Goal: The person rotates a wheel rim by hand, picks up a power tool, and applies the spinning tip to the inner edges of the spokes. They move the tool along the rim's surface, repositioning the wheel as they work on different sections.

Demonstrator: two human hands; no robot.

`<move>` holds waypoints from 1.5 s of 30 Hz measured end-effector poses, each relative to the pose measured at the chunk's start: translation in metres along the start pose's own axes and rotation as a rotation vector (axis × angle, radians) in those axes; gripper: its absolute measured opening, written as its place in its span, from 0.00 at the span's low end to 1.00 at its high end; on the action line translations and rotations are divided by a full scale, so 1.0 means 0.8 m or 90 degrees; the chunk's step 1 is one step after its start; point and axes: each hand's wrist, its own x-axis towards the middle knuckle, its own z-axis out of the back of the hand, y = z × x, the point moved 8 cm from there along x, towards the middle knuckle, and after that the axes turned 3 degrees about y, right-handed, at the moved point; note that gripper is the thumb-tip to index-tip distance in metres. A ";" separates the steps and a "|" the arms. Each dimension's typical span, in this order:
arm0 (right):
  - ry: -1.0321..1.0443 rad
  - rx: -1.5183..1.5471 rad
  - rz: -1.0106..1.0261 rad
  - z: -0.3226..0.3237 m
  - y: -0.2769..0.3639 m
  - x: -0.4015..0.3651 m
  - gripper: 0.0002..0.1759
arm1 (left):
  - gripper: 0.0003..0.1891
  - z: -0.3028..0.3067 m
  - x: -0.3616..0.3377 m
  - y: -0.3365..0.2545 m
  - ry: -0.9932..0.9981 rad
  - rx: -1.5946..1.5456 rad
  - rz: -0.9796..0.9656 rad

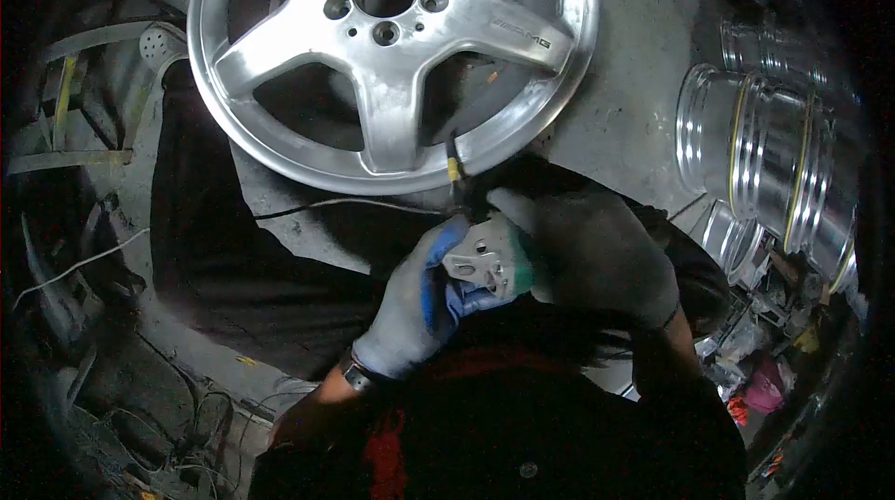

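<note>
Metal pc [487,262] in LH [410,300]; RH [601,262] blurry

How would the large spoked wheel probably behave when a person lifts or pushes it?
The large spoked wheel is probably stiff and rather heavy, judging by its broad, thick metal spokes. Its smooth, shiny surface might be slippery to hold. If stood on edge, it would likely roll, because its rim is round.

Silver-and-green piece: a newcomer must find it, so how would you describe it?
Start at the big silver wheel marked AMG at the top, then look just below it. Between the left hand and right hand is the silver-and-green piece. Its pierced metal face and green edge set it apart from the gloves and dark clothing.
</note>
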 end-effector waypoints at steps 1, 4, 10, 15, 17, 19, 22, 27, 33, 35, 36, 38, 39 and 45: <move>0.042 -0.035 -0.015 -0.017 -0.007 0.003 0.46 | 0.26 0.003 -0.007 -0.005 -0.026 0.008 -0.008; 0.084 -0.095 -0.024 -0.037 -0.007 0.006 0.47 | 0.26 0.008 -0.016 -0.011 -0.055 0.024 -0.028; -0.163 -0.147 0.015 -0.017 0.034 -0.026 0.45 | 0.21 0.029 -0.025 -0.023 -0.070 0.335 -0.107; -0.187 -0.196 0.026 -0.049 0.038 -0.043 0.42 | 0.27 -0.019 -0.071 -0.045 0.042 0.691 -0.329; -0.211 -0.153 0.024 -0.050 0.052 -0.039 0.44 | 0.28 -0.023 -0.101 -0.047 0.062 0.951 -0.578; -0.144 -0.172 0.034 -0.062 0.065 -0.021 0.46 | 0.27 0.028 -0.096 -0.035 -0.012 0.685 -0.404; -0.045 -0.197 0.053 -0.093 0.069 -0.005 0.49 | 0.26 0.105 -0.089 0.002 -0.133 0.385 -0.222; -0.026 -0.184 0.068 -0.109 0.073 -0.007 0.51 | 0.26 0.098 -0.091 0.025 -0.088 -0.063 -0.108; 0.034 -0.155 0.032 -0.103 0.072 -0.028 0.51 | 0.23 0.115 -0.084 0.030 -0.092 0.230 -0.152; 0.012 -0.159 0.034 -0.106 0.070 -0.030 0.52 | 0.22 0.114 -0.080 0.030 -0.029 0.199 -0.154; 0.015 -0.161 0.034 -0.106 0.072 -0.028 0.52 | 0.22 0.116 -0.079 0.027 -0.027 0.195 -0.155; 0.025 -0.117 0.013 -0.107 0.074 -0.020 0.52 | 0.29 0.117 -0.075 0.034 -0.016 -0.072 -0.026; 0.027 -0.117 0.015 -0.110 0.075 -0.017 0.52 | 0.29 0.131 -0.074 0.039 -0.017 -0.074 -0.028; 0.035 -0.130 0.044 -0.109 0.095 0.016 0.55 | 0.35 0.163 -0.095 0.012 -0.151 0.060 -0.151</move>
